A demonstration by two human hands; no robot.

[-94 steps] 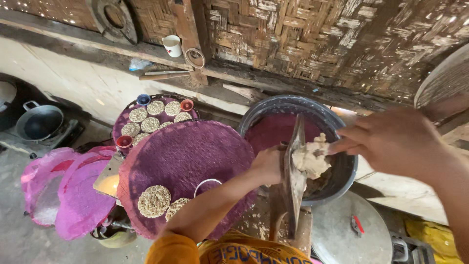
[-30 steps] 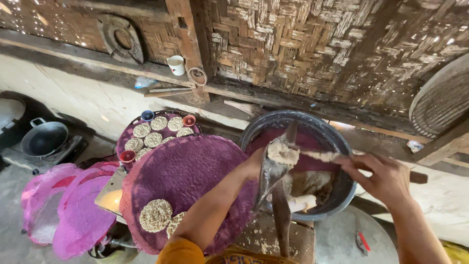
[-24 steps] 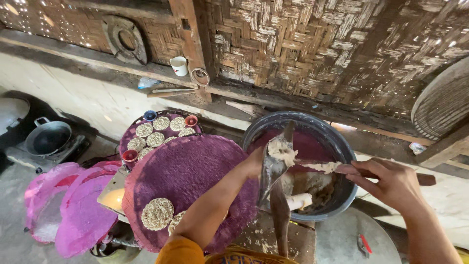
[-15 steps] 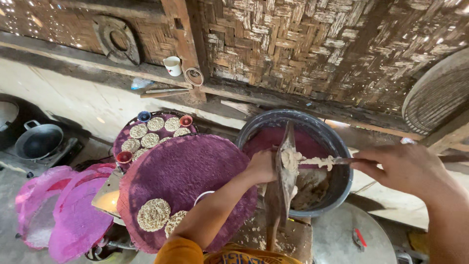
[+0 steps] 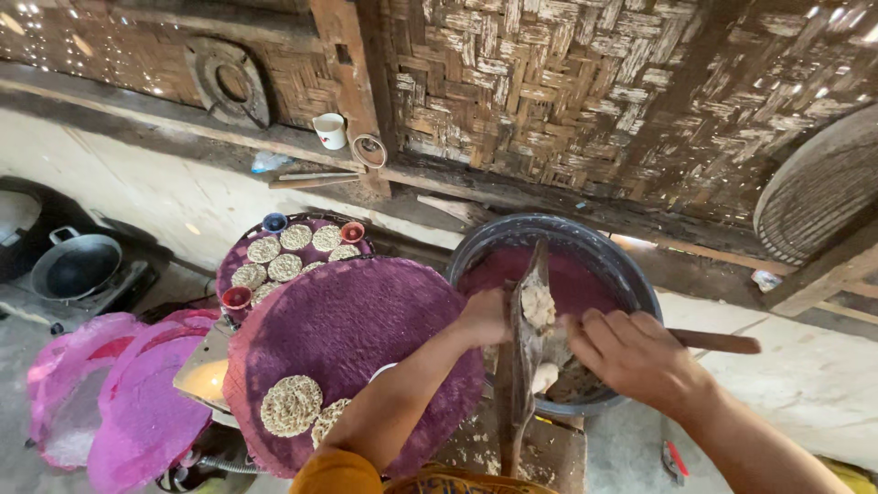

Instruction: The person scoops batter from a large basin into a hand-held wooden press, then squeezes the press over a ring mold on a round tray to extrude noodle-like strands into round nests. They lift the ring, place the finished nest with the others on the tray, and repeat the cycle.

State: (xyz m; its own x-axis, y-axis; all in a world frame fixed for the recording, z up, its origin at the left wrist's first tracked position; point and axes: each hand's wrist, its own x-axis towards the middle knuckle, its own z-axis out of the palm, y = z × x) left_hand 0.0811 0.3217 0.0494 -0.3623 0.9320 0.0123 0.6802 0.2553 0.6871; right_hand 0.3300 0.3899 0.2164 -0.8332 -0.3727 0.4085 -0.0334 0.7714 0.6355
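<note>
My left hand [image 5: 483, 316] is clamped on the upright wooden board [image 5: 523, 348], which I should steady while my right hand [image 5: 631, 352], fingers together, scrapes the pale dough [image 5: 538, 306].

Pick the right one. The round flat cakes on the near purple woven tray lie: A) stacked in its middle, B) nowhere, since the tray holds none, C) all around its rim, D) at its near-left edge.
D: the round flat cakes sit together at the near-left edge of the purple woven tray, beside the left forearm, and the rest of its surface in view holds none.
</note>
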